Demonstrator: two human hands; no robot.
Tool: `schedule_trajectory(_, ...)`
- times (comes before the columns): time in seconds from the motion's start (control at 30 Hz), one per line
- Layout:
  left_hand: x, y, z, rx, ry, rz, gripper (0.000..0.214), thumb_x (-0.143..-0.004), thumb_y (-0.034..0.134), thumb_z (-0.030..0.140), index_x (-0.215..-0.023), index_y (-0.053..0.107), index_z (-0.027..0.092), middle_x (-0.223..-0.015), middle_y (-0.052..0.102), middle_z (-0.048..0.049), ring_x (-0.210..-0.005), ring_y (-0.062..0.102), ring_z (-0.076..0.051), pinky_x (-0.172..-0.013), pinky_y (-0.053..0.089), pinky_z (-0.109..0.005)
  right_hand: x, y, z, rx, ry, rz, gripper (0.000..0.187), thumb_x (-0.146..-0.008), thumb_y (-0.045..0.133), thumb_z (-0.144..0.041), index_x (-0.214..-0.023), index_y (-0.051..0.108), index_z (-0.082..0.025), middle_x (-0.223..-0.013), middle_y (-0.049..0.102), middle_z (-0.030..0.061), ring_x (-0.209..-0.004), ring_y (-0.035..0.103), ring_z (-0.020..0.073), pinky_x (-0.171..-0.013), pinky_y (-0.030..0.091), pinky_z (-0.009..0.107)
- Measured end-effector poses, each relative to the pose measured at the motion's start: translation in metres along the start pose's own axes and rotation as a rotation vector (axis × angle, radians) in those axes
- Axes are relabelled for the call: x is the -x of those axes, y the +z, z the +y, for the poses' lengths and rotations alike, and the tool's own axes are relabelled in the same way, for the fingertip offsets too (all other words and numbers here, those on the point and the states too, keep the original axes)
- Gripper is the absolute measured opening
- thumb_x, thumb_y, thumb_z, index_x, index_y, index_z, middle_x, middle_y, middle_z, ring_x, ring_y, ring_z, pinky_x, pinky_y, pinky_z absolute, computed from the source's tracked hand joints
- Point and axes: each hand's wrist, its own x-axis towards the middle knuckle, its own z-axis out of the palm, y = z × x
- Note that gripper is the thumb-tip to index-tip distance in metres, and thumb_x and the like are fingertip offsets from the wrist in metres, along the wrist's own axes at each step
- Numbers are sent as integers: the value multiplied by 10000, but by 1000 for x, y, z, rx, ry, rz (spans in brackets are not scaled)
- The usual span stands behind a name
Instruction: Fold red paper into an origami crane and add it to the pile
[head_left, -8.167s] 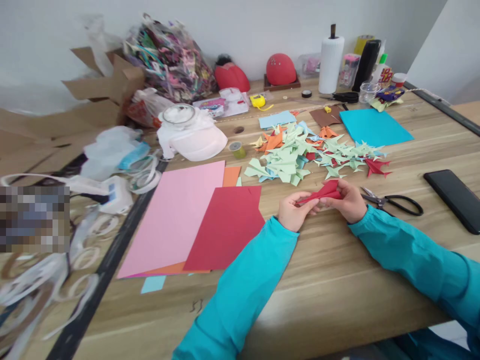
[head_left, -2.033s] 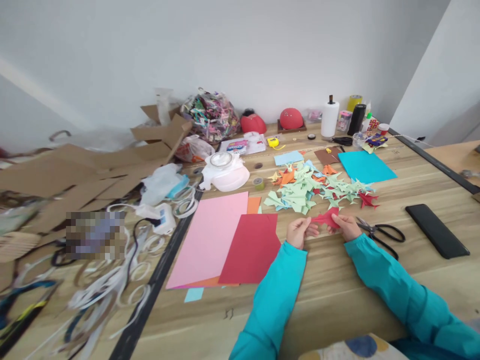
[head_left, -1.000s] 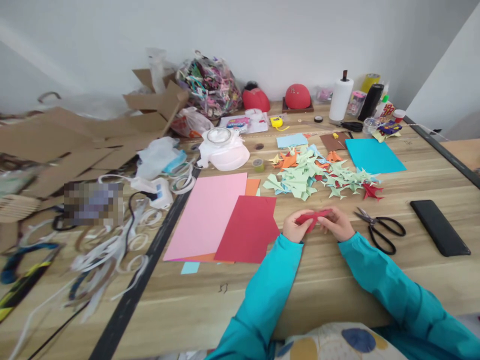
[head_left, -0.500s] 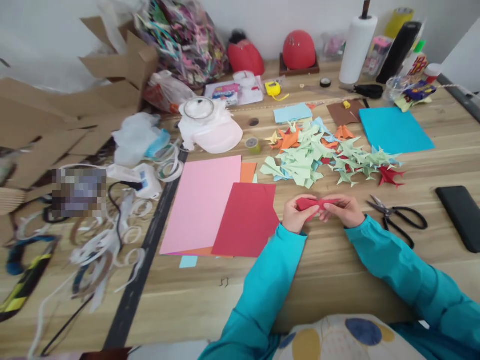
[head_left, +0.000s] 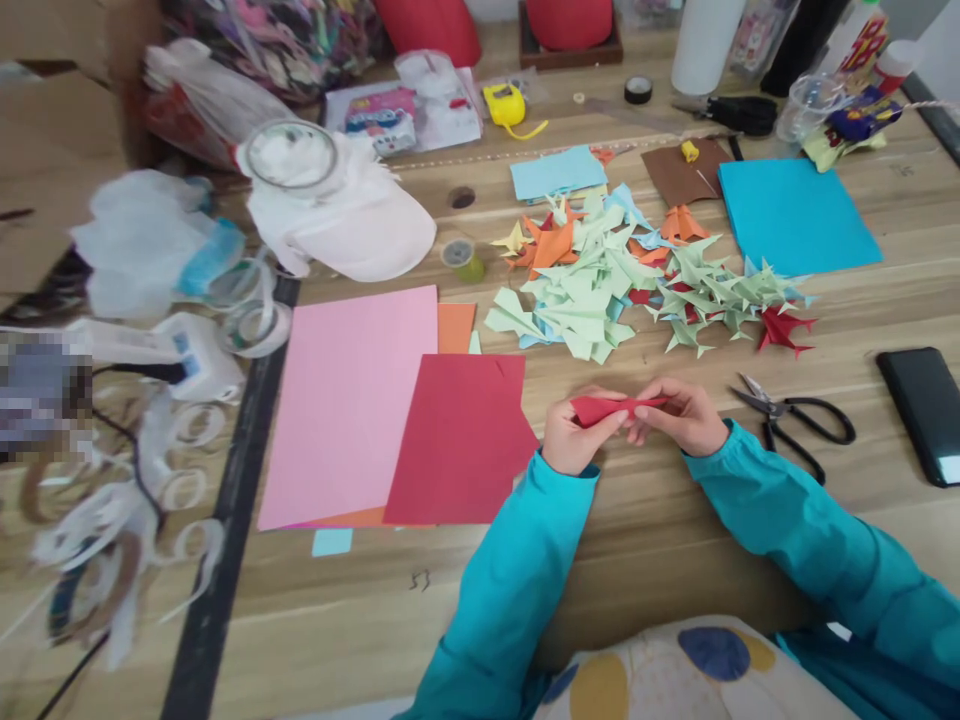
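Red folded paper (head_left: 591,408), probably light and easily creased, best gripped along its folds; left hand (head_left: 574,436) and right hand (head_left: 691,416) pinch it side by side

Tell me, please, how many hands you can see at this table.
2: the left hand holds one end of the folded red paper; the right hand holds the other, nearer the scissors. Some fingers are hidden.

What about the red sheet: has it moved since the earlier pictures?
No, not visibly: against the number written on the table, the red sheet lies as before, overlapping the pink sheet; the view itself shifted.
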Motion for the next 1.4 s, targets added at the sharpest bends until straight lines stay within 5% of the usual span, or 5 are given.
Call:
schedule_trajectory(0.73, 3, 9, -1, 90, 25, 76, 131, -642, 694, 211, -759, 697, 153, -668, 564, -15, -485, 557, -85, -413, 475, -208, 0, 2, 4, -57, -25, 35, 114, -765, 596, -225, -840, 545, -155, -667, 663, 21, -506, 620, 134, -443, 509, 254)
schedule_trajectory(0.97, 3, 5, -13, 254, -10, -6, 146, -631, 703, 165, -774, 706, 192, -673, 543, -8, -527, 586, -107, -410, 484, -212, 1, 1, 6, -110, -33, 52, 45, -749, 600, -168, -791, 589, -157, -646, 665, 12, -469, 611, 136, -407, 500, 254)
schedule_trajectory(1.23, 2, 3, -6, 192, 7, -91, 157, -675, 668, 175, -830, 696, 163, -718, 578, -35, -600, 604, -127, -526, 530, -266, 3, 0, 5, -90, -91, 45, 14, -754, 586, -145, -767, 589, -150, -632, 667, 17, -461, 604, 135, -404, 495, 254)
schedule_trajectory(1.4, 1, 0, -7, 263, -37, -102, 138, -677, 667, 201, -806, 693, 159, -664, 587, -24, -539, 585, -120, -455, 497, -248, 3, -1, 1, -101, -6, 12, 155, -758, 597, -206, -886, 525, -158, -651, 669, 27, -490, 618, 153, -428, 497, 269)
